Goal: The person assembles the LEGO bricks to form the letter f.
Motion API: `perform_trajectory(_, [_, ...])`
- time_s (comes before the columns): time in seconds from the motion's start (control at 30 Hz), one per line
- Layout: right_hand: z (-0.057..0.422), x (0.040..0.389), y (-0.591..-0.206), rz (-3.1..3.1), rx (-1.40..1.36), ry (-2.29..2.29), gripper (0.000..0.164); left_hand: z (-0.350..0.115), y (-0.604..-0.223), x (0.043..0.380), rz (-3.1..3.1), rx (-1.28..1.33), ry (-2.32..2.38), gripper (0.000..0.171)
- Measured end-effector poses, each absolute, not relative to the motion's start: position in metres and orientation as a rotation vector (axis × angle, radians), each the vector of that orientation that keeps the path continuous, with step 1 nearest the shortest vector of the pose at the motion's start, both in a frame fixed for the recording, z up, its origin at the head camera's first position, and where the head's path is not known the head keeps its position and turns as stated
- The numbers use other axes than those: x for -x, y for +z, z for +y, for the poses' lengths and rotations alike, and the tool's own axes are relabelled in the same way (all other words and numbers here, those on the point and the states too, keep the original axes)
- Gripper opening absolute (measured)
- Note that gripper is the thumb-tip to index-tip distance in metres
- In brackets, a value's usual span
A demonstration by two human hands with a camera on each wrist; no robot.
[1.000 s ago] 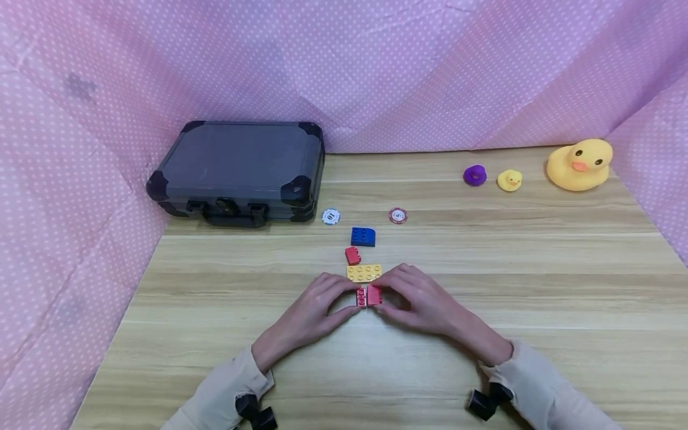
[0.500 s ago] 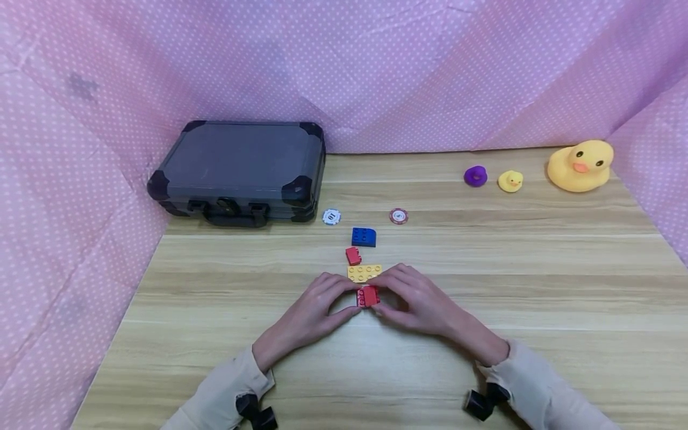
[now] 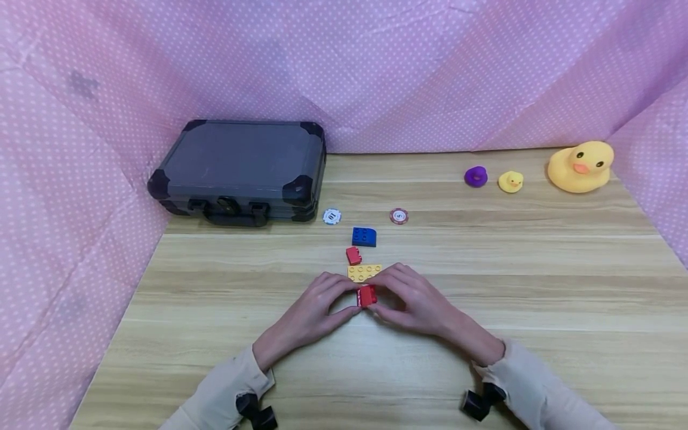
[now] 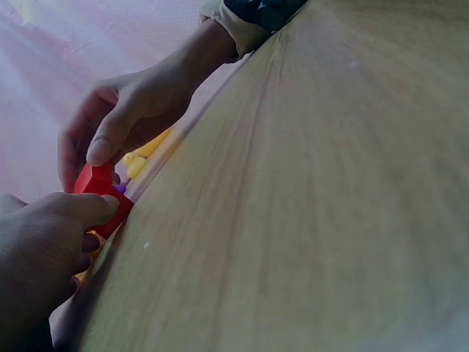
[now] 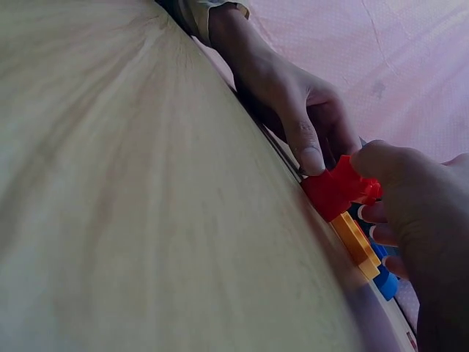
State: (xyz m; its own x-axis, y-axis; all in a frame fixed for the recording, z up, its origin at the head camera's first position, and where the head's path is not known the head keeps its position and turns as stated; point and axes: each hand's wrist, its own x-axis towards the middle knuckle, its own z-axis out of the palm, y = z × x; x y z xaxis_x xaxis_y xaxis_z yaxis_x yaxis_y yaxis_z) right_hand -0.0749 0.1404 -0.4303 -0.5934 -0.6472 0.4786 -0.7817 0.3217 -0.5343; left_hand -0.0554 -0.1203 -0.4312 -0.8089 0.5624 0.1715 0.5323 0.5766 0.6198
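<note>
Two red toy bricks meet between the hands at the middle of the table. My left hand (image 3: 312, 307) pinches the lower red brick (image 4: 119, 214), which stands at the tabletop. Thumb and fingers of my right hand (image 3: 421, 298) grip the upper red brick (image 3: 368, 295), which sits tilted on top of the lower one in the wrist views. Whether their studs are locked together, I cannot tell. Just beyond the hands lies a yellow brick (image 3: 364, 273), partly covered by the right fingers. Behind it are a small red brick (image 3: 353, 255) and a blue brick (image 3: 364, 237).
A grey case (image 3: 242, 158) with black corners stands at the back left. Two poker chips, one white (image 3: 331, 216) and one dark red (image 3: 399, 216), lie behind the bricks. Purple (image 3: 476, 177), small yellow (image 3: 510, 181) and large yellow ducks (image 3: 580, 167) stand at the back right.
My right hand has shifted slightly left, bringing its red brick from beside the lower brick to over it. The left hand has stayed in place.
</note>
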Motion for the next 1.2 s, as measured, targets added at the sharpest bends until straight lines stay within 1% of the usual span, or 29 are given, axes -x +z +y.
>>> perform_trajectory(0.43, [0.137,0.0749,-0.4315,-2.37,-1.295,1.13,0.042,-0.1204,-0.4344,0.0566,2.74,-0.986,1.091,0.041])
perform_trajectory(0.67, [0.1354,0.0751,-0.4314,-2.367,-1.304,1.123,0.045,-0.1203,-0.4343,0.0565,2.748,-0.988,1.077,0.042])
perform_trajectory(0.9, [0.135,0.0746,-0.4307,-2.377,-1.308,1.121,0.041,-0.1197,-0.4332,0.0562,2.761,-1.01,1.076,0.042])
perform_trajectory(1.2, [0.1328,0.0737,-0.4302,-2.376,-1.316,1.11,0.043,-0.1202,-0.4322,0.0555,2.762,-1.017,1.079,0.043])
